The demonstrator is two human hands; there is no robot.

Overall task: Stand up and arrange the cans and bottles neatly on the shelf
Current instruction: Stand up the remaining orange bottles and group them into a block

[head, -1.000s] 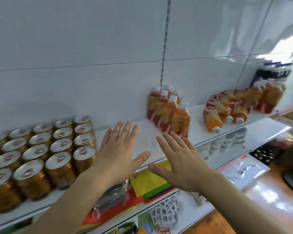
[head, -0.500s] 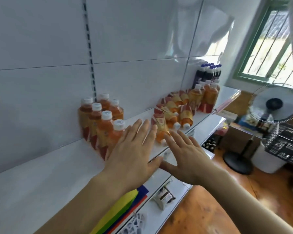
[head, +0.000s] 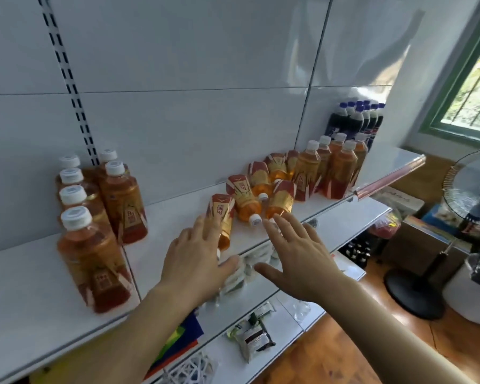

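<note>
White shelf (head: 178,228), top tier, backed by white panels with a slotted upright. Left end: a standing cluster of amber tea bottles (head: 94,217), white caps, red-and-gold labels; the nearest one (head: 93,261) blurred at the shelf's front edge. Label characters in red on a pale patch, too soft to read. Middle: toppled bottles (head: 261,189) of the same drink, lying on their sides in a loose heap, caps mostly toward the front edge; the closest fallen bottle (head: 222,217) lies with its base toward the back wall. Its label shows two stacked characters, not legible. Right of the heap: upright tea bottles (head: 327,167) in a tight group, and behind them dark cola-type bottles (head: 355,123) with blue caps, label print unreadable. Left hand (head: 197,261), fingers straight and spread, palm down, over the neck end of the closest fallen bottle; contact cannot be told, nothing gripped. Right hand (head: 297,259), fingers splayed and flat, hovering just in front of the heap near a white cap (head: 255,219), holding nothing. Lower shelf (head: 288,322): wrapped snack packets (head: 252,339), coloured paper sheets (head: 178,339), print too small to read. Right side: pedestal fan (head: 466,206) on wooden floor, green-framed window (head: 463,87).
</note>
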